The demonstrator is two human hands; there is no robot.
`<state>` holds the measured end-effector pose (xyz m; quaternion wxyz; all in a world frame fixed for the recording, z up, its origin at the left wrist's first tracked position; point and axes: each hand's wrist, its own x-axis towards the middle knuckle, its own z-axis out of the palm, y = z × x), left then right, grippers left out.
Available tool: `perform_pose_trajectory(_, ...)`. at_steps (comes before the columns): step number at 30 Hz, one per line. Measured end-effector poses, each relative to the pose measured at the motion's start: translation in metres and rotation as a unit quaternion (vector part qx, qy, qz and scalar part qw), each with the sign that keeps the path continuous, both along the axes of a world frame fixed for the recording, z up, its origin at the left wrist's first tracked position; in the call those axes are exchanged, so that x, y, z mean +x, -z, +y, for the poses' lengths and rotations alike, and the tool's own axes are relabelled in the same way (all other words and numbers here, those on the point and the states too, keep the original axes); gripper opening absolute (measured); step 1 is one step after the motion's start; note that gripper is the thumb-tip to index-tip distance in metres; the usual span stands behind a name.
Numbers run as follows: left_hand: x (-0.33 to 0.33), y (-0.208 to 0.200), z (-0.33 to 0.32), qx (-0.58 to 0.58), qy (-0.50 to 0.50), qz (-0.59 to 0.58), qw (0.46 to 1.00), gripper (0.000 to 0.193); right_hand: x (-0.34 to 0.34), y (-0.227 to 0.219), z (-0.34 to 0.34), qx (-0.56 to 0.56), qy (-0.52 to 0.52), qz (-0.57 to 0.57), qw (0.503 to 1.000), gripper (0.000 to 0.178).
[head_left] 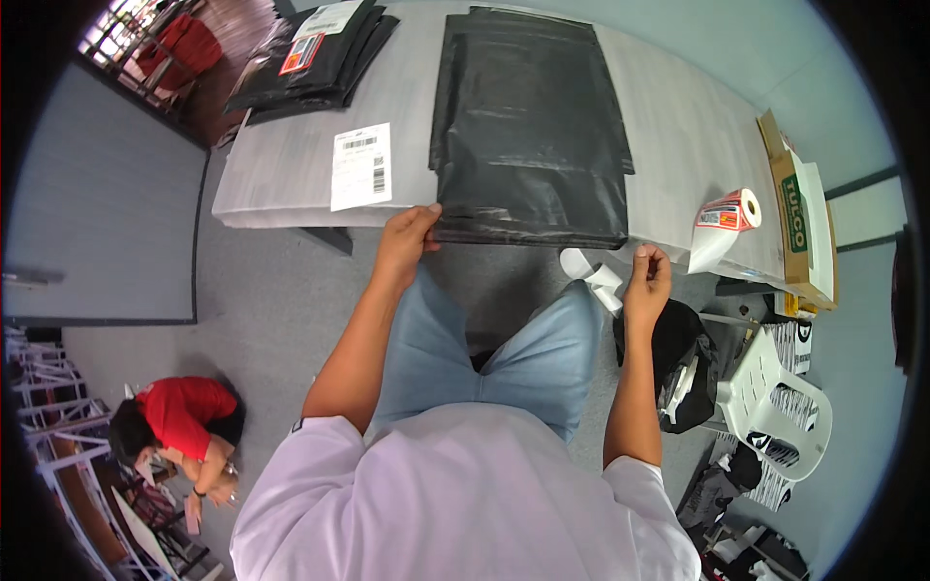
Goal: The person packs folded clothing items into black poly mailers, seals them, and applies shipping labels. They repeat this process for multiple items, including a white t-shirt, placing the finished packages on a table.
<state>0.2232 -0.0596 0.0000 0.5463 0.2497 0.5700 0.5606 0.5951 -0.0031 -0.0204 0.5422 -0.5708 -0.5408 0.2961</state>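
On the grey surface [683,136], its near edge partly hidden, black bags [533,126] are laid.
Their near left corner is pinched by the left grip [406,237]; beside the right, the right grip [647,288] is curled; its hold cannot be told.

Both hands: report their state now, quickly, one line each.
Left hand: closed, pinching the near left corner of the black bag.
Right hand: closed, fingertips together beside the bag's near right corner; no held thing shows.

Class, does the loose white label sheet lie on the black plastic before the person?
No, the white label sheet lies on the table, left of the black plastic.
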Motion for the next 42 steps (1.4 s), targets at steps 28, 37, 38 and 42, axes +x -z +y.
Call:
perform_pose_trajectory(28, -0.018, 0.014, 0.001, 0.035, 0.0, 0.142, 0.989, 0.019, 0.185, 0.085, -0.121, -0.125, 0.119, 0.223, 0.959, 0.004)
perform_pose_trajectory(37, -0.019, 0.015, 0.008, 0.041, 0.001, 0.116, 0.992, 0.018, 0.317, 0.067, -0.179, -0.301, 0.18, 0.006, 0.937, 0.004)
perform_pose_trajectory(38, -0.021, 0.017, 0.008, 0.043, 0.003, 0.104, 0.994, 0.018, 0.316, 0.041, -0.168, -0.292, 0.124, -0.027, 0.948, 0.004)
perform_pose_trajectory(42, -0.018, 0.007, -0.003, 0.036, -0.011, 0.102, 0.994, 0.019, 0.29, -0.087, -0.136, -0.098, -0.1, -0.013, 0.99, 0.008)
